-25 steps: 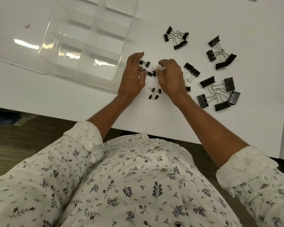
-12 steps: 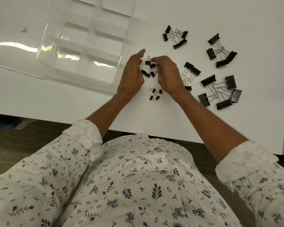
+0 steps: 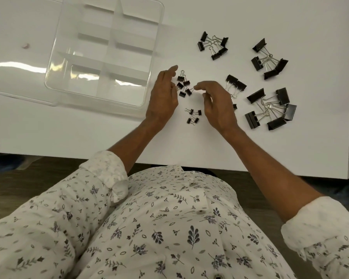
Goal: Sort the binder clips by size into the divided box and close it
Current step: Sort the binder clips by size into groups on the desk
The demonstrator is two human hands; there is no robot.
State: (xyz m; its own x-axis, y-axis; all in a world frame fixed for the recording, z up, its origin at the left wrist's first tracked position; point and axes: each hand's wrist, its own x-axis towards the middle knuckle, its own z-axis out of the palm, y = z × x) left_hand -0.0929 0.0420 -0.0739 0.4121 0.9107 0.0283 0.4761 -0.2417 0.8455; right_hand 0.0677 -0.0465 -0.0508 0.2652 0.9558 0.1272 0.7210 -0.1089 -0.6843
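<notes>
A clear divided box stands open at the upper left, all compartments bare. Between my hands lies a small heap of little black binder clips. My left hand stands on its edge left of the heap, fingers nearly straight, thumb side touching a clip. My right hand hovers to the right, fingers loosely curled, its index tip at a clip's wire handle. A few tiny clips lie just below the heap.
Other clip groups lie to the right: medium ones, a pair partly behind my right hand, large ones and the largest. The box's clear lid lies flat to the left. The table's front edge is near my body.
Both hands pushed the little clips together into a heap, then drew slightly apart. The right hand has pulled back toward the right.
</notes>
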